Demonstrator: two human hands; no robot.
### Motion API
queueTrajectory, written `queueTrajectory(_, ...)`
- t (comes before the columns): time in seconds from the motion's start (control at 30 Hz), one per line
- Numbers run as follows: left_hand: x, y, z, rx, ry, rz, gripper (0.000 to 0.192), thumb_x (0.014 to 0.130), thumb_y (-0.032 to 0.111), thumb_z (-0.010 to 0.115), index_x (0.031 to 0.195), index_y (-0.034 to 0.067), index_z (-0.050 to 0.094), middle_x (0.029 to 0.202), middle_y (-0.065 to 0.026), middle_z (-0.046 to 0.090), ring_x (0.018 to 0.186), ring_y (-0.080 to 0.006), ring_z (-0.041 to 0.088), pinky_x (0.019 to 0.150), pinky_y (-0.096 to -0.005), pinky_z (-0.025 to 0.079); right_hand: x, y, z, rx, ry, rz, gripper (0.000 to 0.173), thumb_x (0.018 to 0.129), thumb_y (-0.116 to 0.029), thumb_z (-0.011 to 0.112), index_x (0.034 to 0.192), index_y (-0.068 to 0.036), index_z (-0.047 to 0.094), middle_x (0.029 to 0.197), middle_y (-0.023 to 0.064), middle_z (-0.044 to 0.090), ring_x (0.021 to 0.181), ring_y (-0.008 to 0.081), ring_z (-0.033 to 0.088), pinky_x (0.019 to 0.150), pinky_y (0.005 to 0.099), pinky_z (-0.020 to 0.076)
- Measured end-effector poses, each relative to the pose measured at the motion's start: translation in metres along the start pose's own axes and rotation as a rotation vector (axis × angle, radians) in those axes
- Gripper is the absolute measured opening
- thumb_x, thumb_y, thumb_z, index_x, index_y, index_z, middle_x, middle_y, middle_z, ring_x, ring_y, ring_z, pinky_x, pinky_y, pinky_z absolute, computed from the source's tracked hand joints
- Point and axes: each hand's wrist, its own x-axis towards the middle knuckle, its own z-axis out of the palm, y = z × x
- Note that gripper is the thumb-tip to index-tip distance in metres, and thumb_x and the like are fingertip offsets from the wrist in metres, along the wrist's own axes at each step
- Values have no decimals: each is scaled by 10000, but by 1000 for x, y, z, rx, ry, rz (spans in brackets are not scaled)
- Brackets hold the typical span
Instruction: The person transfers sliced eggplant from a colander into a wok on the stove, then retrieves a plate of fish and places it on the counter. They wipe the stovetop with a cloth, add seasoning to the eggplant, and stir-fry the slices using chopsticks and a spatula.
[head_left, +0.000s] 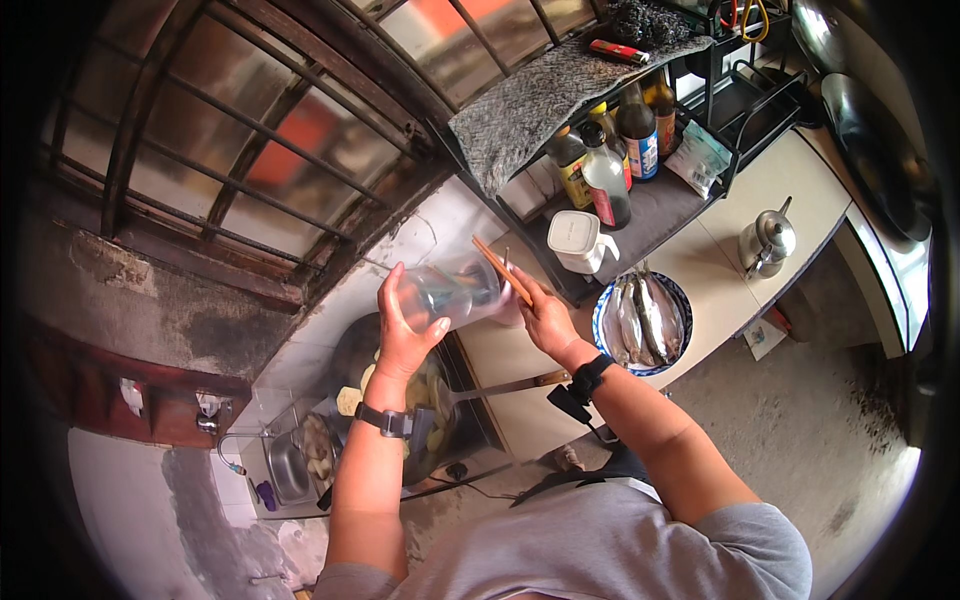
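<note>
My left hand (405, 322) grips a clear jar-like container (439, 296), tilted on its side above the wok's far edge. Between the fingers of my right hand (546, 315) is a pair of wooden chopsticks (501, 266). A blurred pinkish object (508, 309) sits by the right fingers at the container's end; what it is I cannot tell. Below the left hand, a dark wok (351, 341) holds pale sliced food (349, 400). A spatula with a wooden handle (551, 379) rests in it, its handle over the counter.
Right of my right hand, a blue-and-white plate (598, 330) carries several whole fish (646, 319). A white lidded container (576, 241) and sauce bottles (606, 184) stand by a black rack (739, 112). A metal kettle (768, 238) is farther right; a sink (289, 469) lies left.
</note>
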Motion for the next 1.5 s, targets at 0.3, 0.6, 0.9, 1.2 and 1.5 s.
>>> queueTrajectory(0.3,23,13,-20,-135,-73,93,1025,658,321,794,1482,133,215,1449,-128,303,1222,-289,432,974,-434,450,13,-11,4,-26,102,-256,533,911,-35,517,1412,-184,411,923,148,541,773,304,549,741,366,476)
queueTrajectory(0.6,46,15,-17,-183,-134,132,1025,690,382,809,1476,85,221,1412,-122,341,1226,-266,426,1049,-417,365,24,-11,10,344,29,59,502,967,-54,458,1442,-166,342,728,-2,487,535,77,441,477,232,419)
queueTrajectory(0.9,58,25,-17,-109,-171,153,979,693,274,800,1469,75,237,1420,-129,336,1241,-263,413,1060,-418,350,27,-30,3,597,-118,295,408,965,-76,472,1369,-139,480,696,-18,486,537,67,452,455,224,429)
queueTrajectory(1.2,72,57,2,454,-285,212,918,665,232,801,1435,81,324,1381,-171,362,1276,-343,407,1076,-406,353,16,-20,0,462,-46,131,395,948,-57,494,1337,-122,505,695,-7,492,566,75,452,502,224,418)
queueTrajectory(1.5,67,40,42,615,-212,75,983,686,380,800,1460,83,273,1410,-227,331,1303,-385,378,1061,-428,368,-35,-39,-40,330,-22,133,211,933,-56,553,1145,-55,552,703,-21,500,662,58,436,595,235,393)
